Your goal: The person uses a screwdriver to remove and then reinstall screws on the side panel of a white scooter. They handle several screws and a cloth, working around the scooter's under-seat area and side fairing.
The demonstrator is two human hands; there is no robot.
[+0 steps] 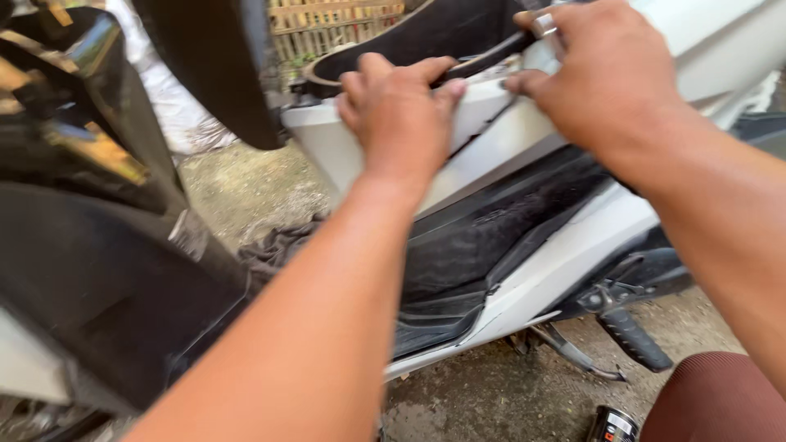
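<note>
Soft daylight, mild motion blur, dark left edge.

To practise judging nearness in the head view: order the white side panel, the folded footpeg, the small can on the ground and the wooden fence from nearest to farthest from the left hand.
From the left hand:
1. White side panel, under its fingers.
2. Wooden fence, above, behind the scooter.
3. Folded footpeg, lower right.
4. Small can, bottom edge, on the ground.

Head camera, one view, close in.
It looks down and forward along both forearms at a scooter's (524, 245) white side panel (491, 155), dirt ground (491, 393) below.
</note>
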